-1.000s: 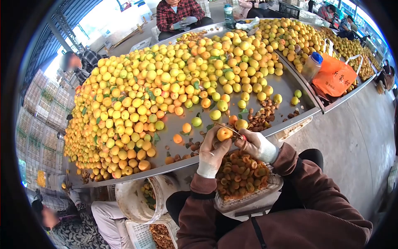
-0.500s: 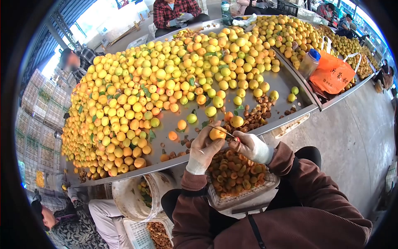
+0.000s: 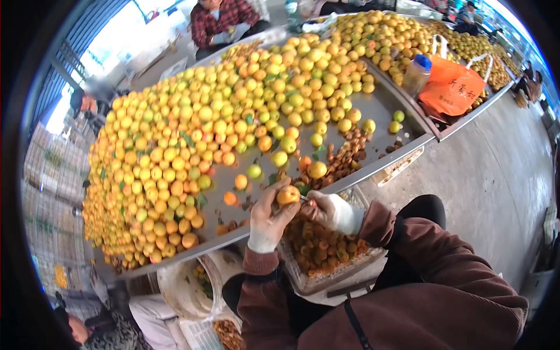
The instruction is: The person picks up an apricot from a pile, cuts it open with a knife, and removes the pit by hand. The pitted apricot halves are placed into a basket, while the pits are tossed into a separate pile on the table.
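My left hand (image 3: 266, 220), in a pale glove, grips a yellow-orange apricot (image 3: 288, 195) between thumb and fingers. In my gloved right hand (image 3: 333, 211) is a small knife (image 3: 304, 198), its thin blade against the fruit's right side and its handle mostly hidden by the fingers. Below both hands stands a plastic basket (image 3: 303, 287) filled with cut apricot halves (image 3: 321, 248). Just beyond them, brown pits (image 3: 345, 158) lie heaped on the metal table (image 3: 382, 125), next to a loose yellow apricot (image 3: 317, 170).
A large mound of apricots (image 3: 175, 146) covers the table's left and far side. At right are an orange bag (image 3: 452, 87) and a blue-lidded jar (image 3: 417, 76). A white bucket (image 3: 184, 286) stands below the table edge at left. Other people sit around the table.
The view has shifted, so the table sits further left and higher. The apricot has been turned in my left hand, and the blade has gone from lying across it to pointing at its side.
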{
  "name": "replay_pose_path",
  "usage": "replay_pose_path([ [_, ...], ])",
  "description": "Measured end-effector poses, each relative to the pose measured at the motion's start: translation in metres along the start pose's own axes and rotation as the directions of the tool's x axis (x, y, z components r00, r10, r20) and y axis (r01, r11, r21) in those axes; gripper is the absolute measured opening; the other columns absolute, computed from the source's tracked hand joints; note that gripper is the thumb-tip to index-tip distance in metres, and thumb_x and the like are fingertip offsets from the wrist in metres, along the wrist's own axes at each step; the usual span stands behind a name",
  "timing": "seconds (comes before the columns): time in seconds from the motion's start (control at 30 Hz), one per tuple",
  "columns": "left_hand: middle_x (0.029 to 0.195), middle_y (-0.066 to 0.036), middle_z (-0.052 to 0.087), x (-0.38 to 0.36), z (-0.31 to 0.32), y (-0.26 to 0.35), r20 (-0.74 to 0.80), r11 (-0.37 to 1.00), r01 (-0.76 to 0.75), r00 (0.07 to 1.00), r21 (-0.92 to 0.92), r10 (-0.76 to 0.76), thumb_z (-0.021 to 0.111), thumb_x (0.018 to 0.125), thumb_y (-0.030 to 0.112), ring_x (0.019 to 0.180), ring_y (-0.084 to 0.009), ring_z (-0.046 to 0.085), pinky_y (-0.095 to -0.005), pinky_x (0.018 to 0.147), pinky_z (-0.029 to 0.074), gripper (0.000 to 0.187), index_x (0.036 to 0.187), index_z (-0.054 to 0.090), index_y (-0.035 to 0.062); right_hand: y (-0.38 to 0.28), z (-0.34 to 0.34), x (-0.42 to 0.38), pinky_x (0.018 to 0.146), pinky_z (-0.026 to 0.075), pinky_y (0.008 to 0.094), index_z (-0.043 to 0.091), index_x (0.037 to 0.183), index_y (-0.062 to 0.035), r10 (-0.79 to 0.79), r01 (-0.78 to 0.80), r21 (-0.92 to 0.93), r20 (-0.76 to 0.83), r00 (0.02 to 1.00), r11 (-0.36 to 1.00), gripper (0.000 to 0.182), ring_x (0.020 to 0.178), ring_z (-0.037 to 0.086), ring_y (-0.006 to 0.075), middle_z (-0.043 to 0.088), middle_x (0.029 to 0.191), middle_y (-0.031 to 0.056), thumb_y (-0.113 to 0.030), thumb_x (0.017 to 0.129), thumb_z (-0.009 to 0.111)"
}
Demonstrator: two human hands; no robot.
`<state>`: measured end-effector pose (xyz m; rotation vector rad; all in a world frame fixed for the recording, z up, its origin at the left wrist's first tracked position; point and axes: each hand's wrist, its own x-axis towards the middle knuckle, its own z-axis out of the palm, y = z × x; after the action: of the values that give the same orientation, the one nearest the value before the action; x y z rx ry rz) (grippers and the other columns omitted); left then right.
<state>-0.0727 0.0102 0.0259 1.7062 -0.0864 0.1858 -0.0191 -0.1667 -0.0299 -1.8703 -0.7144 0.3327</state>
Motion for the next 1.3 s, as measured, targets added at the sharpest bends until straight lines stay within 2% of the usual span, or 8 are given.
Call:
replay_pose_path([
  [0.3,0.116,-0.012,0.056,0.004,0.039,-0.021,-0.181,0.743,0.023,0.964,-0.668,-0.193,0.049,0.098,0.040,0.100,-0.0228,0.059,-0.0358,0.086,0.049,0.054,0.132,0.046,-0.0017,0.035,0.033,0.018,0.060,0.048,0.0377,0.050,0.093,-0.0062,-0.104,0.117,0.089,-0.138,0.985,0.989,0.010,0.072,0.062,0.0339,0.061,0.077,0.0136,-0.016,0.092,0.053],
  [0.67,0.114,-0.011,0.057,0.010,0.056,-0.011,-0.258,0.725,-0.039,0.946,-0.688,-0.194,0.045,0.100,0.038,0.099,-0.0212,0.058,-0.0337,0.087,0.049,0.051,0.136,0.044,0.0008,0.007,0.017,0.015,0.066,0.050,0.0370,0.050,0.101,-0.0070,-0.029,0.032,0.040,-0.093,0.995,0.999,0.011,0.081,0.063,0.0343,0.063,0.088,0.0130,-0.016,0.095,0.052],
  [0.73,0.112,-0.010,0.057,0.008,0.060,-0.003,-0.441,0.968,-0.097,0.898,-0.233,-0.017,0.046,0.100,0.037,0.096,-0.0198,0.058,-0.0308,0.082,0.050,0.048,0.132,0.046,0.0015,0.004,0.016,0.016,0.067,0.051,0.0371,0.050,0.104,-0.0072,-0.002,0.001,-0.016,-0.068,0.998,1.000,0.014,0.083,0.063,0.0359,0.062,0.087,0.0147,-0.018,0.095,0.053],
  [0.93,0.104,-0.007,0.059,0.007,0.048,-0.024,-0.246,0.663,0.018,0.921,-0.749,-0.302,0.050,0.099,0.029,0.087,-0.0160,0.058,-0.0284,0.076,0.050,0.036,0.122,0.052,0.0014,-0.013,0.015,0.006,0.067,0.049,0.0427,0.051,0.098,-0.0051,-0.033,0.037,0.025,-0.157,0.987,0.999,0.022,0.083,0.061,0.0412,0.062,0.083,0.0182,-0.025,0.091,0.055],
  [1.17,0.128,-0.010,0.053,0.016,0.042,-0.032,-0.362,0.842,-0.039,0.913,-0.538,-0.189,0.055,0.096,0.018,0.110,-0.0209,0.055,-0.0331,0.095,0.045,0.047,0.138,0.043,-0.0001,0.006,0.020,0.016,0.069,0.050,0.0422,0.053,0.099,-0.0039,-0.119,0.108,-0.067,-0.188,0.975,0.992,0.023,0.084,0.062,0.0401,0.062,0.084,0.0206,-0.024,0.089,0.058],
  [1.2,0.133,-0.012,0.050,0.011,0.038,-0.042,-0.437,0.999,-0.040,0.899,0.010,0.041,0.059,0.094,0.018,0.119,-0.0247,0.050,-0.0339,0.100,0.043,0.052,0.140,0.040,0.0010,0.022,0.043,0.021,0.068,0.050,0.0422,0.053,0.101,-0.0040,0.035,0.063,0.519,-0.176,0.984,0.852,0.023,0.082,0.062,0.0401,0.062,0.082,0.0204,-0.023,0.089,0.058],
  [1.23,0.135,-0.013,0.048,0.011,0.021,-0.096,-0.312,0.977,0.132,0.933,-0.168,-0.179,0.058,0.094,0.018,0.125,-0.0266,0.046,-0.0349,0.103,0.040,0.052,0.140,0.040,0.0014,0.037,0.051,0.031,0.066,0.051,0.0422,0.053,0.102,-0.0041,0.210,-0.002,0.908,-0.095,0.973,0.419,0.024,0.080,0.063,0.0401,0.062,0.080,0.0201,-0.023,0.089,0.058],
  [1.3,0.096,-0.004,0.062,0.017,0.029,-0.062,-0.345,0.896,0.023,0.918,-0.444,-0.195,0.048,0.101,0.028,0.079,-0.0133,0.060,-0.0284,0.070,0.052,0.032,0.116,0.055,0.0015,0.011,0.032,0.024,0.064,0.051,0.0437,0.055,0.107,-0.0047,-0.104,0.091,-0.058,-0.296,0.950,0.994,0.024,0.077,0.063,0.0412,0.062,0.077,0.0205,-0.023,0.091,0.055],
])
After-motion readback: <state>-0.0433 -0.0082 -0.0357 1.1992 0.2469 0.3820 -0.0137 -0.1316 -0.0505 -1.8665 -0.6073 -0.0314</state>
